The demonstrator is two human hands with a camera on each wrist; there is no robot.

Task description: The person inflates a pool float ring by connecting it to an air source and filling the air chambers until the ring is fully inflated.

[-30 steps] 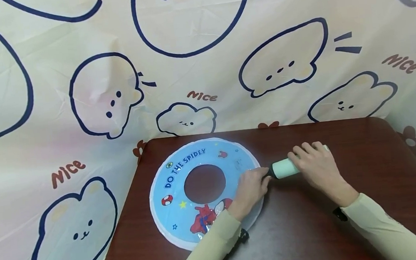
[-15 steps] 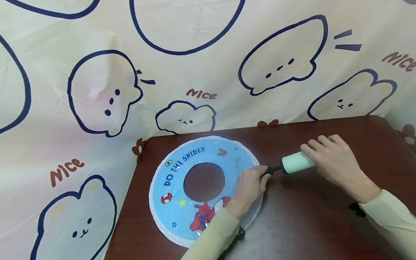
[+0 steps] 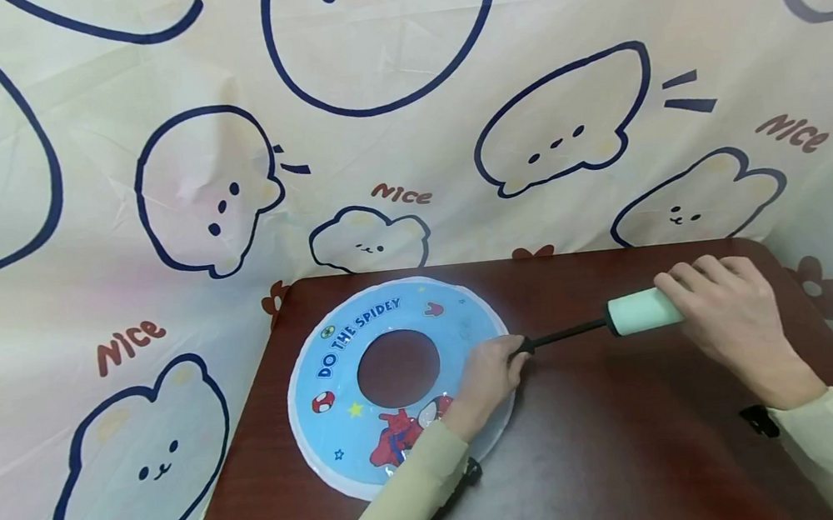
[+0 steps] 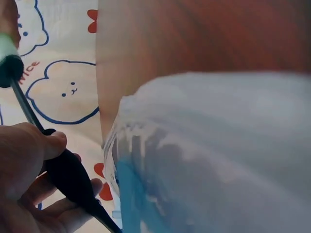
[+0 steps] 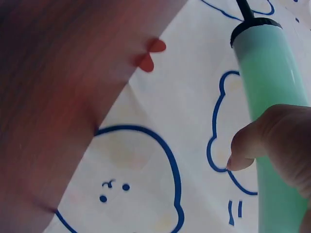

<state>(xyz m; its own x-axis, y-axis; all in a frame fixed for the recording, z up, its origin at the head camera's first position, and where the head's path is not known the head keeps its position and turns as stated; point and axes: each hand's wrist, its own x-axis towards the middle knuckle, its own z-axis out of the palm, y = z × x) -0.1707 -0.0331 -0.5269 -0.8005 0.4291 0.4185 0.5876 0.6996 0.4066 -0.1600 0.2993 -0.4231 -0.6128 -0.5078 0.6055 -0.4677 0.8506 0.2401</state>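
A blue swim ring (image 3: 328, 436) with a white rim and a red cartoon figure lies on the table, puffed up in the left wrist view. My left hand (image 3: 484, 379) rests over its right edge and grips the black nozzle end (image 4: 70, 177) of a hand pump, whose thin tip points at the ring. Whether the tip sits in a valve is hidden. My right hand (image 3: 731, 322) is wrapped around the pump's mint green barrel (image 3: 643, 311). Between the two hands a long black rod (image 3: 567, 333) shows, drawn out of the barrel.
The dark brown table (image 3: 594, 460) reaches back to a pale cloth backdrop (image 3: 443, 148) printed with blue bear outlines. The cloth also hangs along both sides of the table.
My right hand has moved to the right with the green barrel, and more of the black rod has come out. The left hand keeps its grip on the nozzle end at the ring.
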